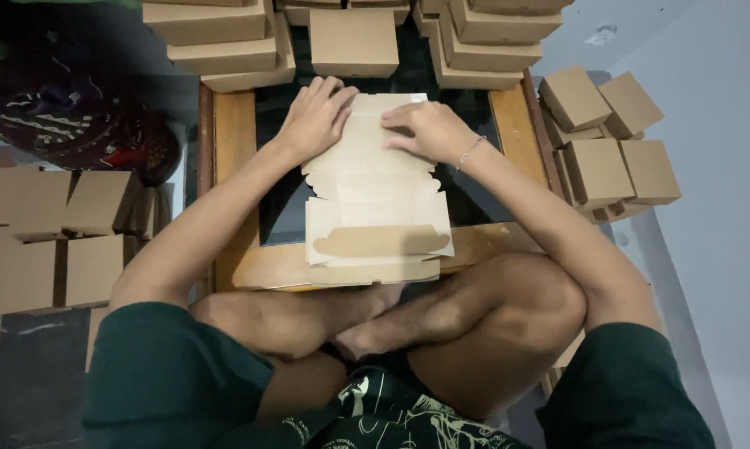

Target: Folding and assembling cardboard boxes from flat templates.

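Pressing flat, both palms down and fingers spread, on the far end of an unfolded cardboard box blank [377, 195]: left hand [314, 116] on the far left corner, right hand [429, 129] on the far right corner, a thin bracelet [470, 151] at that wrist. Hands apart, gripping nothing, only bearing down on the sheet. Lying on a low wood-framed table [233, 158] with a dark top, near end of the blank over the table's near edge, just above crossed legs. Beyond the table's far edge, stacked closed cardboard boxes [225, 41], one single box [354, 41] straight ahead; contents cannot be told. Right of the table, a pile of folded boxes [612, 154] on the floor. Left of the table, more flat brown boxes [51, 224]
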